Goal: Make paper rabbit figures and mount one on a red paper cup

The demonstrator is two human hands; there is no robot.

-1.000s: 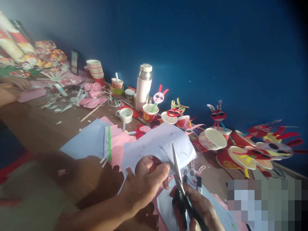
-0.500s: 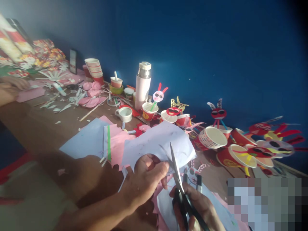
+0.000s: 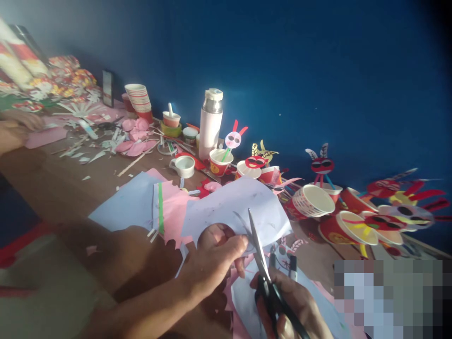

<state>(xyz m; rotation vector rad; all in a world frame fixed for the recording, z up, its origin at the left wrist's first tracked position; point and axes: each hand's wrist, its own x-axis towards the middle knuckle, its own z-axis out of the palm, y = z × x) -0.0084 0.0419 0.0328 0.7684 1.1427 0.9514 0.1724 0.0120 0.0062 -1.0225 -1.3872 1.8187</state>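
A sheet of white paper (image 3: 226, 207) with a rounded cut-out at its near edge is pinched in my left hand (image 3: 215, 256), thumb on top. My right hand (image 3: 293, 301) is wrapped around the black handles of a pair of scissors (image 3: 259, 245). The blades point up and away from me, at the paper just right of my left thumb. Faint curved marks show on the sheet near the blade tips. Under my hands lie more pale sheets (image 3: 243, 296) and pink paper with jagged edges (image 3: 173, 212).
Paper cups (image 3: 314, 200) with paper-faced stick figures line the right and back. A thermos (image 3: 211, 127) stands by the blue wall, with a white cup (image 3: 184, 166) before it. Paper scraps (image 3: 97, 155) litter the left, where another person's hand (image 3: 21, 127) rests on pink paper.
Almost nothing differs. The view has shifted very slightly, and both hands, the paper and the scissors keep nearly the same positions.
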